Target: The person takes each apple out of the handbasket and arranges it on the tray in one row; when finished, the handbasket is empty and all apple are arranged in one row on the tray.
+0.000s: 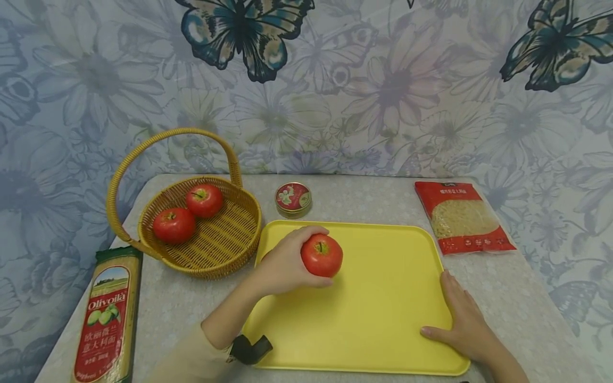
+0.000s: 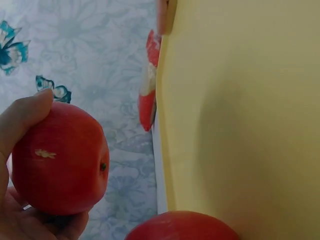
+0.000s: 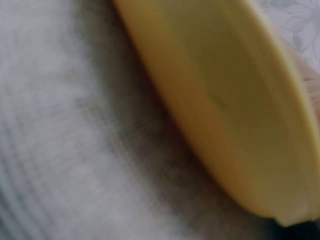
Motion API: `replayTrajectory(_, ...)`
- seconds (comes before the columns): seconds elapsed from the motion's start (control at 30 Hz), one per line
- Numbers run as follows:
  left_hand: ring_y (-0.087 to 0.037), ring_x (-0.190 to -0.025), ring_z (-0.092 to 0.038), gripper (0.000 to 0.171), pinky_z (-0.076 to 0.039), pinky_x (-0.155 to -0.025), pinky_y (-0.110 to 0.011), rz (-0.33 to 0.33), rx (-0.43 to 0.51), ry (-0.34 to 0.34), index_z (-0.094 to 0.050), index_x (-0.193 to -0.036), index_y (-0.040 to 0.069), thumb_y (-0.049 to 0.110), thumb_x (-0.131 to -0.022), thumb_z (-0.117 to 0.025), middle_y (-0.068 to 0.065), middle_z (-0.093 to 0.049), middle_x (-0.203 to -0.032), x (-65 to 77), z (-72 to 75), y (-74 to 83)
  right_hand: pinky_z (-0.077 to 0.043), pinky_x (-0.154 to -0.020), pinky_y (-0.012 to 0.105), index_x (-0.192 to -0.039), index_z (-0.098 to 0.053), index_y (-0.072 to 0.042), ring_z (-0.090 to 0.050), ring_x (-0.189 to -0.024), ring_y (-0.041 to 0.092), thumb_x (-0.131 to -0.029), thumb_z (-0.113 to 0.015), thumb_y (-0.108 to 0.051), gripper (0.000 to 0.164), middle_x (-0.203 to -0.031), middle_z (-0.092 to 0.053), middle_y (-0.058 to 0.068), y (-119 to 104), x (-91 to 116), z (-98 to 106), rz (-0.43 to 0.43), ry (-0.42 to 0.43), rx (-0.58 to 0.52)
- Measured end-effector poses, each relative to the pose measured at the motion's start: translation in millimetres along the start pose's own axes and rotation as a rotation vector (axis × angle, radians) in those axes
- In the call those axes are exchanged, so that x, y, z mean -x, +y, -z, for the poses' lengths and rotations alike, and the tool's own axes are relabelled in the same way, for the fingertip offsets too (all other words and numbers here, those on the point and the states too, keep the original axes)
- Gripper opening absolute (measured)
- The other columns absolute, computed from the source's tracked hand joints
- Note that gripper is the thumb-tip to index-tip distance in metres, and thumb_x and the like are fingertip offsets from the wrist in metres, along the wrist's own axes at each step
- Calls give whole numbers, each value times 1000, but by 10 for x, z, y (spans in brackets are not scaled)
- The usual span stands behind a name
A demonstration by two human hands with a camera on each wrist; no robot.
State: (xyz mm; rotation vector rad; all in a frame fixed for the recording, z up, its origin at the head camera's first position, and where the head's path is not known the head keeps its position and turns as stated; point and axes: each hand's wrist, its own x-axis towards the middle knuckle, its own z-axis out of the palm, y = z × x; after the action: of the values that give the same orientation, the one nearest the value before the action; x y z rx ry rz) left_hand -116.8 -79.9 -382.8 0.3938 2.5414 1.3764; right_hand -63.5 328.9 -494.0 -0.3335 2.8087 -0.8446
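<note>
Over the tray (image 1: 383, 314), my left fingers (image 1: 306, 232) clamp an apple (image 1: 323, 256), presumably against slipping; my right fingers (image 1: 451, 291), thumb apart, probably steady the rim (image 1: 359, 371)

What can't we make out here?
Head: left side of held round red apple, covered by left hand.
Head: any lettering on round red-lidded metal tin, too small.
Left wrist: another round red apple, cut off by bottom edge.
Right wrist: most of the right hand, lost behind the yellow rectangular tray and frame edge.
</note>
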Motion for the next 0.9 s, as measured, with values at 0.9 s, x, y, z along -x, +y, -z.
replayTrajectory(0.9,-23,-119,-58,95,-47,-104,-45,-45,-415,-12,-51,-137,16,50,-59,-93,-1,-60,-132,-253,-361,-122,22,-119,29,-159,8,-9,5,-155,36,-80,-78,-50,124,-166,3,21,22,8,-14,37,21,7)
